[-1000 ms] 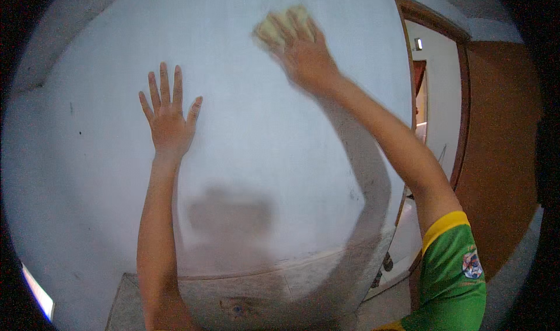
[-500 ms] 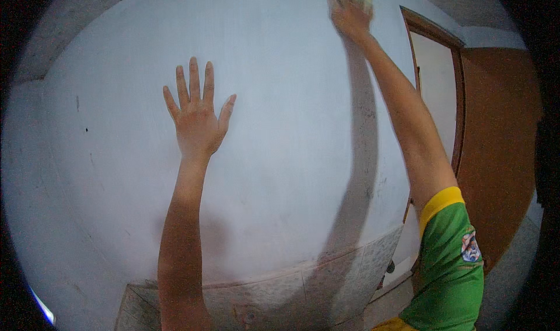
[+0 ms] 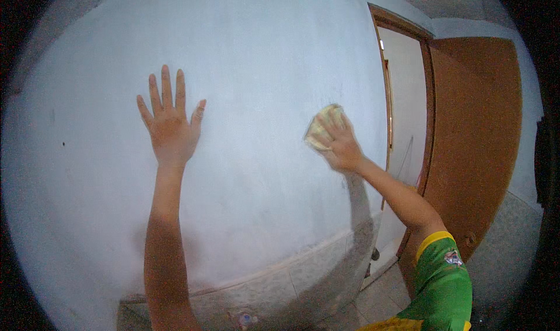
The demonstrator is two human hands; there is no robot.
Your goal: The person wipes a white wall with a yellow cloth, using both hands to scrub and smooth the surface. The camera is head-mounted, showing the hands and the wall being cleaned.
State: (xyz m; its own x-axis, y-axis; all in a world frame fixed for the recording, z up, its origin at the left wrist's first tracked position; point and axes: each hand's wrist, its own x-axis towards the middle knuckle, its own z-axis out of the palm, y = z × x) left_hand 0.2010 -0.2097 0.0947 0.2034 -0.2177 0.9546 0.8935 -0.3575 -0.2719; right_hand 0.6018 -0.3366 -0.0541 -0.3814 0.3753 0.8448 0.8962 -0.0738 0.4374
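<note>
My left hand (image 3: pixel 171 133) lies flat against the pale blue wall (image 3: pixel 251 126), its fingers spread and nothing in it. To the right, at about the same height, my right hand (image 3: pixel 344 145) presses a folded yellowish cloth (image 3: pixel 319 133) to the wall. The cloth pokes out past the fingers on their left side and above them. Faint dark marks show on the wall just above the cloth. A green sleeve with a yellow cuff (image 3: pixel 434 241) covers my right upper arm.
Right of the wall section is a doorway (image 3: pixel 408 91) in a brown frame, with a brown wooden door (image 3: pixel 475 132) swung open. Grey patterned tiles (image 3: pixel 262 290) line the wall's lower part. Floor tiles (image 3: pixel 382 296) show at the doorway's foot.
My right hand has come down the wall with the cloth, from near the top to mid-height, and the elbow has bent. The left hand stays flat; the view has turned slightly right.
</note>
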